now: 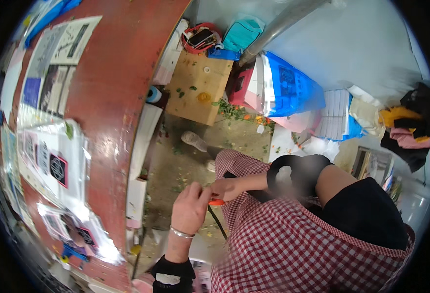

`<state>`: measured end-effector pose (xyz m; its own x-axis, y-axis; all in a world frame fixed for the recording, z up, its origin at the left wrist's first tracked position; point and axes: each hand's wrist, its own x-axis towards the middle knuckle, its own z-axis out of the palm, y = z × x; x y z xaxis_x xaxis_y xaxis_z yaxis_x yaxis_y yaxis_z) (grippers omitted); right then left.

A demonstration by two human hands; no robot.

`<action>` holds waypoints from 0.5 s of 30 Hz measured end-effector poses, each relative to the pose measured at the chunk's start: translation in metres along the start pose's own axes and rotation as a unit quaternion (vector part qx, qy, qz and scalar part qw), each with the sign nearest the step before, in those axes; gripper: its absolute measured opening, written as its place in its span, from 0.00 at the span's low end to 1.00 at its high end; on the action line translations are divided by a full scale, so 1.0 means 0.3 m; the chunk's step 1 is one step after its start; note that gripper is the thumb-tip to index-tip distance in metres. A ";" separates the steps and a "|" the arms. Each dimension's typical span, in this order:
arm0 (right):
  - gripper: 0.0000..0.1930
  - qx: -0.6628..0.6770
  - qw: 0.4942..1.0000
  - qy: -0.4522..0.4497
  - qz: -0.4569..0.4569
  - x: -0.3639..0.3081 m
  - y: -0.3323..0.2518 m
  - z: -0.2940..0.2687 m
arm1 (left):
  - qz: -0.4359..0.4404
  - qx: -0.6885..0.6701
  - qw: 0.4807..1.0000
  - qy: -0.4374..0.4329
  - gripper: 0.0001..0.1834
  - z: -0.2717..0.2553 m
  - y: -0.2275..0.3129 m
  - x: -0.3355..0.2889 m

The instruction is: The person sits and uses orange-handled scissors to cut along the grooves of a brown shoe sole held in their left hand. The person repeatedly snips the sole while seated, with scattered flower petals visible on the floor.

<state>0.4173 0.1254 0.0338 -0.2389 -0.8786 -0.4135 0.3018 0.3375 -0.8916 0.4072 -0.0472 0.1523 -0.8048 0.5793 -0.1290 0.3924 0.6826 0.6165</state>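
My two hands meet in front of the red checkered apron [293, 244]. My left hand [189, 210], with a silver bangle at the wrist, is closed, and its fingertips press against my right hand. Fingers curled, my right hand [226, 188] comes in from the right. A small orange object [217, 201] shows just below where the hands touch; its kind cannot be made out and my fingers partly cover it. From beside it a thin black strip [217, 222] hangs down along the apron. Which hand grips the orange object is unclear.
A red table [112, 97] along the left bears plastic-wrapped printed packs [53, 166]. Beyond my feet is a low wooden board [190, 105] with leaf scraps. Blue-wrapped bundles [293, 85] and paper stacks [333, 115] line the wall; plant litter [239, 115] covers the floor.
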 end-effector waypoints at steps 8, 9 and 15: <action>0.15 0.526 0.807 0.065 0.260 -0.229 0.292 -0.099 | 0.047 -0.095 0.992 0.070 0.15 0.451 0.155 0.083; 0.17 0.515 0.796 0.076 0.308 -0.249 0.336 -0.127 | 0.022 -0.141 0.989 0.046 0.15 0.491 0.153 0.120; 0.21 0.353 0.868 0.131 0.324 -0.458 0.633 -0.437 | -0.127 -0.377 0.907 0.140 0.10 0.758 0.082 0.418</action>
<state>0.3866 0.3546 -0.1030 0.0191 -0.4429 -0.8963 0.9191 0.3606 -0.1586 0.4170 0.1436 -0.0252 -0.9494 0.2382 -0.2049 -0.1534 0.2178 0.9639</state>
